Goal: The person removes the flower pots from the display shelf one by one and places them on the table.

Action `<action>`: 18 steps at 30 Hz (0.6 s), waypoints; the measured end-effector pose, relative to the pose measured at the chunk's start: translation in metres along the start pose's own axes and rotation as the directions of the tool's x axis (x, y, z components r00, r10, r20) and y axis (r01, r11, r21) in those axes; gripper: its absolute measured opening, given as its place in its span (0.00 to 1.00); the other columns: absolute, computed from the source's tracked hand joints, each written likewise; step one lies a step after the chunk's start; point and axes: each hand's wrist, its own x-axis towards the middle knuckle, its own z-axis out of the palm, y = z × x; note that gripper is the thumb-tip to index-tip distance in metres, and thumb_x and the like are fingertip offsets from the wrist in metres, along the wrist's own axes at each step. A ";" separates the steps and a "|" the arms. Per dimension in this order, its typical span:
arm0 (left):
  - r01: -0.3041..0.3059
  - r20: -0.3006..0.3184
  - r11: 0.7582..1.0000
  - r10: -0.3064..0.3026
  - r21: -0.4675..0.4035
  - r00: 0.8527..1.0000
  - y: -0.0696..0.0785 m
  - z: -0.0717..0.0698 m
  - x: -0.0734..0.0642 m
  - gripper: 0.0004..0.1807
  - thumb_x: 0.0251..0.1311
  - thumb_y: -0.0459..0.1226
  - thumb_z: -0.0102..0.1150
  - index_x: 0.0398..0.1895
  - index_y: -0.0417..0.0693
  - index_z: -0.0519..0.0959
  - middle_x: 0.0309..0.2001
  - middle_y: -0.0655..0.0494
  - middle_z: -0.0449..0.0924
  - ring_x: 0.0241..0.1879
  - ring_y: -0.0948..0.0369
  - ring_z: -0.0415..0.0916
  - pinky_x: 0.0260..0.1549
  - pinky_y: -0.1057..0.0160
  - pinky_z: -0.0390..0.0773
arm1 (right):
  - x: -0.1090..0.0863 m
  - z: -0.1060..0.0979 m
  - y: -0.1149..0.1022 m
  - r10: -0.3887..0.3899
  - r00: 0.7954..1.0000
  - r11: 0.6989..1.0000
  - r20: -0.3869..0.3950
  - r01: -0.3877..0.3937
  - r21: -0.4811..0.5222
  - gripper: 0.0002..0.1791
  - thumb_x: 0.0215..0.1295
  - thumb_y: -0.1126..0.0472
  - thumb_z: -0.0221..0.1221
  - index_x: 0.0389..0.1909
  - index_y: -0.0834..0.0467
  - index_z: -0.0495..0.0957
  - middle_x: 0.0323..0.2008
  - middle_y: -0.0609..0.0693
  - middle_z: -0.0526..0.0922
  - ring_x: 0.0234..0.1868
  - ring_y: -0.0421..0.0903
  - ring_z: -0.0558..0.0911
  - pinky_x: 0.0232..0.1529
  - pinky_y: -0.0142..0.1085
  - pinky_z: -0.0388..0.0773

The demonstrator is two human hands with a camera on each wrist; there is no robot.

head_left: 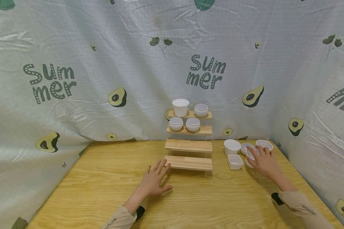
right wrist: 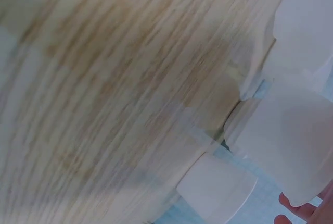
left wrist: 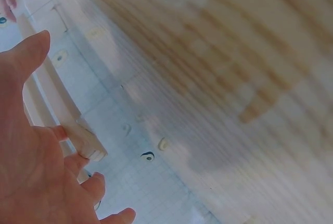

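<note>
White round cup [right wrist: 283, 138], right of the stepped rack [head_left: 188, 145], in my right hand [head_left: 265, 161].
Right thumb and fingers grip it; round, no long axis. Rack lies leftward, boards running left–right. Left hand [head_left: 153, 183], fingers spread, is by its lowest board's left end, well apart from the cup.

A round white cup [head_left: 248, 163], mouth upward, is beside a square tub [head_left: 235, 163], right of a tiered wooden stand [head_left: 188, 145].
</note>
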 end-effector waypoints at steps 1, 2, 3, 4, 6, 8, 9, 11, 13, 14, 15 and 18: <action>0.000 -0.001 1.000 0.000 0.001 1.000 0.000 0.000 0.000 0.43 0.52 0.58 0.52 0.68 0.49 0.53 0.70 0.48 0.48 0.68 0.48 0.47 0.57 0.37 0.55 | 0.001 0.000 0.000 0.000 1.000 1.000 0.007 0.000 -0.004 0.24 0.61 0.51 0.52 0.56 0.54 0.65 0.50 0.65 0.66 0.45 0.63 0.64 0.38 0.55 0.58; 0.001 -0.002 1.000 -0.001 0.002 1.000 0.000 0.000 0.000 0.43 0.52 0.58 0.52 0.68 0.49 0.53 0.70 0.48 0.48 0.68 0.48 0.47 0.57 0.37 0.55 | 0.001 0.001 0.000 0.000 1.000 1.000 0.012 0.000 -0.007 0.24 0.61 0.51 0.52 0.57 0.54 0.65 0.50 0.66 0.66 0.45 0.63 0.64 0.38 0.54 0.58; 0.000 -0.004 1.000 0.000 0.004 1.000 0.000 0.001 0.000 0.43 0.52 0.58 0.51 0.68 0.50 0.53 0.70 0.48 0.48 0.68 0.48 0.47 0.57 0.37 0.55 | 0.002 0.001 0.000 0.001 1.000 1.000 0.019 -0.001 -0.004 0.24 0.62 0.51 0.52 0.57 0.54 0.65 0.50 0.66 0.66 0.45 0.63 0.64 0.38 0.55 0.58; -0.001 -0.007 1.000 0.001 0.005 1.000 0.000 0.001 0.000 0.43 0.52 0.58 0.51 0.68 0.49 0.53 0.69 0.48 0.48 0.68 0.48 0.47 0.57 0.37 0.55 | 0.003 0.002 0.000 0.002 1.000 1.000 0.025 -0.002 -0.004 0.24 0.62 0.50 0.51 0.57 0.55 0.64 0.50 0.66 0.66 0.45 0.64 0.64 0.39 0.56 0.58; -0.001 -0.008 1.000 0.001 0.005 1.000 0.000 0.002 0.000 0.43 0.52 0.58 0.51 0.68 0.50 0.53 0.69 0.48 0.48 0.68 0.47 0.47 0.57 0.36 0.55 | 0.004 0.003 0.000 0.006 0.999 1.000 0.035 -0.006 -0.008 0.24 0.62 0.50 0.50 0.57 0.55 0.64 0.50 0.66 0.66 0.45 0.64 0.64 0.40 0.57 0.58; 0.001 -0.008 1.000 -0.001 0.005 1.000 -0.001 0.003 0.000 0.43 0.52 0.59 0.51 0.68 0.50 0.53 0.70 0.48 0.48 0.68 0.48 0.47 0.57 0.36 0.55 | 0.005 0.005 0.000 0.012 0.999 1.000 0.044 -0.011 -0.013 0.23 0.63 0.50 0.50 0.57 0.55 0.64 0.50 0.66 0.66 0.45 0.64 0.64 0.41 0.58 0.58; 0.002 -0.007 1.000 -0.002 0.004 1.000 -0.001 0.003 0.000 0.43 0.52 0.59 0.51 0.68 0.50 0.53 0.70 0.48 0.48 0.68 0.48 0.47 0.57 0.36 0.55 | 0.006 0.006 0.000 0.013 0.999 1.000 0.048 -0.013 -0.013 0.23 0.63 0.50 0.49 0.57 0.56 0.64 0.50 0.66 0.66 0.45 0.64 0.64 0.41 0.59 0.57; 0.006 -0.004 1.000 -0.006 0.002 1.000 -0.001 0.004 0.000 0.43 0.52 0.59 0.51 0.68 0.50 0.53 0.70 0.49 0.47 0.68 0.48 0.47 0.57 0.37 0.54 | 0.006 0.007 0.000 0.018 0.999 1.000 0.050 -0.017 -0.019 0.23 0.63 0.50 0.50 0.57 0.56 0.65 0.50 0.66 0.66 0.45 0.65 0.64 0.41 0.59 0.58; 0.008 -0.001 1.000 -0.008 0.001 1.000 -0.001 0.004 0.000 0.43 0.52 0.59 0.51 0.68 0.50 0.52 0.70 0.49 0.47 0.68 0.48 0.46 0.57 0.37 0.54 | 0.006 0.007 0.000 0.021 0.998 1.000 0.053 -0.020 -0.019 0.23 0.63 0.51 0.50 0.57 0.56 0.64 0.49 0.66 0.66 0.45 0.65 0.64 0.41 0.59 0.58; 0.010 0.001 1.000 -0.010 0.001 1.000 -0.001 0.004 0.000 0.43 0.52 0.59 0.51 0.68 0.50 0.52 0.70 0.49 0.47 0.68 0.48 0.46 0.57 0.37 0.54 | 0.007 0.007 0.000 0.022 0.998 1.000 0.053 -0.021 -0.018 0.23 0.63 0.51 0.50 0.57 0.56 0.64 0.49 0.66 0.66 0.45 0.65 0.64 0.41 0.59 0.58; 0.010 0.002 1.000 -0.010 0.002 1.000 -0.001 0.004 0.001 0.43 0.52 0.59 0.51 0.68 0.51 0.52 0.70 0.49 0.47 0.68 0.48 0.46 0.58 0.37 0.54 | 0.007 0.007 0.000 0.024 0.998 1.000 0.054 -0.023 -0.017 0.23 0.63 0.51 0.50 0.57 0.56 0.64 0.49 0.66 0.66 0.45 0.65 0.64 0.41 0.59 0.58; 0.011 0.003 1.000 -0.011 0.001 1.000 -0.001 0.004 0.001 0.43 0.52 0.59 0.51 0.68 0.51 0.52 0.70 0.49 0.47 0.68 0.48 0.46 0.58 0.37 0.54 | 0.007 0.008 0.000 0.032 0.997 0.999 0.066 -0.031 -0.015 0.23 0.63 0.52 0.50 0.57 0.57 0.64 0.49 0.66 0.66 0.44 0.65 0.64 0.40 0.59 0.59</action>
